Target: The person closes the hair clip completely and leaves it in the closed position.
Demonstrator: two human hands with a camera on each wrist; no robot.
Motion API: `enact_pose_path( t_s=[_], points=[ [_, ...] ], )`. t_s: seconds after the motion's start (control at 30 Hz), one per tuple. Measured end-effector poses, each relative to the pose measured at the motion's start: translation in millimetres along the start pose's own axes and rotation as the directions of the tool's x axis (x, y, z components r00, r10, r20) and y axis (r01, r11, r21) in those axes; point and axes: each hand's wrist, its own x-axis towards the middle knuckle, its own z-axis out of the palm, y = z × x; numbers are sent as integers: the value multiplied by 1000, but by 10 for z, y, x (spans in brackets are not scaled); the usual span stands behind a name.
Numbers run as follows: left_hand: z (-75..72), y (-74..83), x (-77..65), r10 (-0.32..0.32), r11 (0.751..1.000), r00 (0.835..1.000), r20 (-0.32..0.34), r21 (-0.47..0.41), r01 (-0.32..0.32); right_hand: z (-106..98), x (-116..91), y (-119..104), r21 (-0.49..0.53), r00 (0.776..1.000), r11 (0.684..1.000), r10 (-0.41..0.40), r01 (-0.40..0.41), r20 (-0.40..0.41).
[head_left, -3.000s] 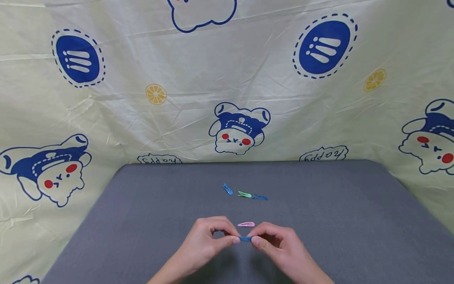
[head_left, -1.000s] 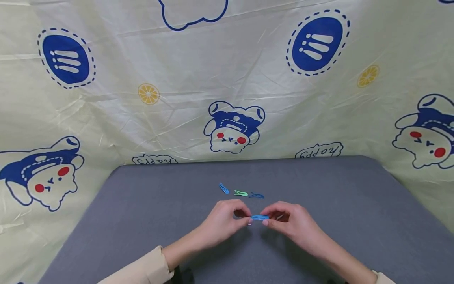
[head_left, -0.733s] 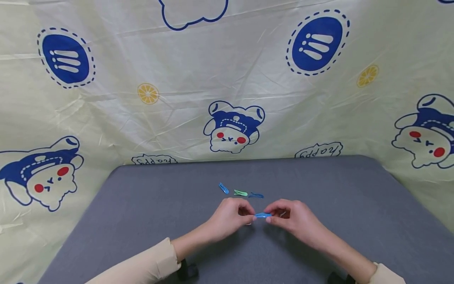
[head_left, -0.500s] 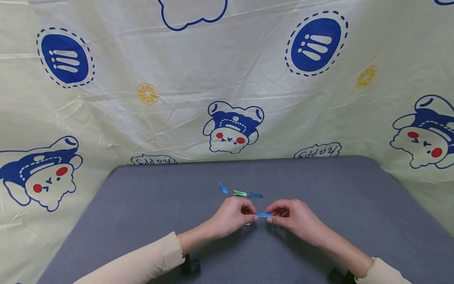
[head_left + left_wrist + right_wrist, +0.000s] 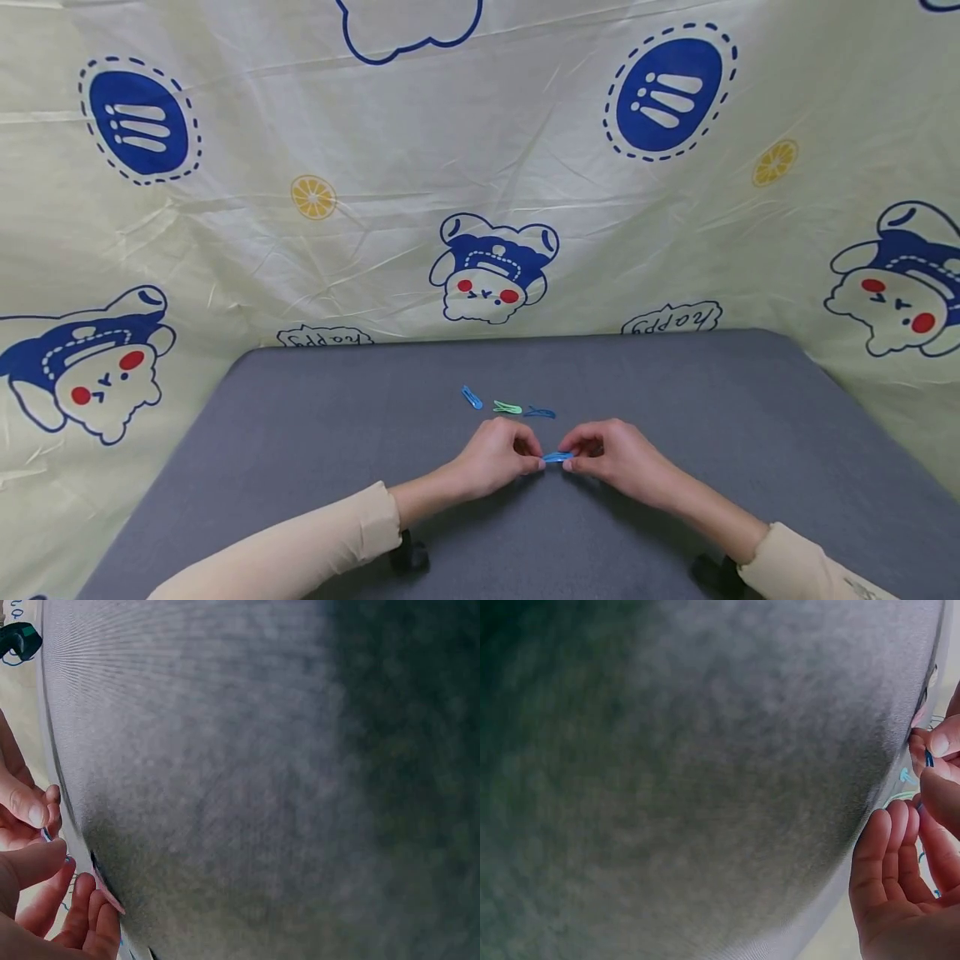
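Between both hands, just above the grey table, is a blue snap hair clip point(image 5: 557, 457). My left hand point(image 5: 497, 454) pinches its left end between thumb and index finger, and my right hand point(image 5: 621, 460) pinches the other end the same way. The fingertips cover both ends of the clip. Under the left hand lies a pink hair clip point(image 5: 111, 895), seen in the left wrist view and mostly hidden by that hand in the head view. Farther back on the table rest a blue clip point(image 5: 472, 397), a green clip point(image 5: 507, 407) and a dark blue clip point(image 5: 540, 412).
The grey cloth-covered table point(image 5: 337, 417) extends to both sides of the hands. A pale printed curtain point(image 5: 390, 267) hangs behind its far edge. Dark wrist camera mounts point(image 5: 408, 553) sit below the cuffs.
Since three seconds ago both hands have moved away from the table's front and slightly right, still pinching the blue clip. In the last half second they have barely shifted.
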Motion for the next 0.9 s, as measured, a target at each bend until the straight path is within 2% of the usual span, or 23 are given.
enact_pose_path(
  t_s=[0.23, 0.63, 0.9],
  points=[
    [53, -35, 44, -13, 999, 1000, -1, 45, 13, -1, 34, 44, -16, 1000, 1000, 2, -2, 26],
    [81, -26, 36, -45, 999, 999, -2, 24, 45, 42, 44, 93, -14, 999, 1000, -15, 15, 37],
    [90, -41, 45, -35, 998, 999, -6, 47, 35, 48, 57, 120, -28, 999, 999, -18, 19, 40]
  ],
)
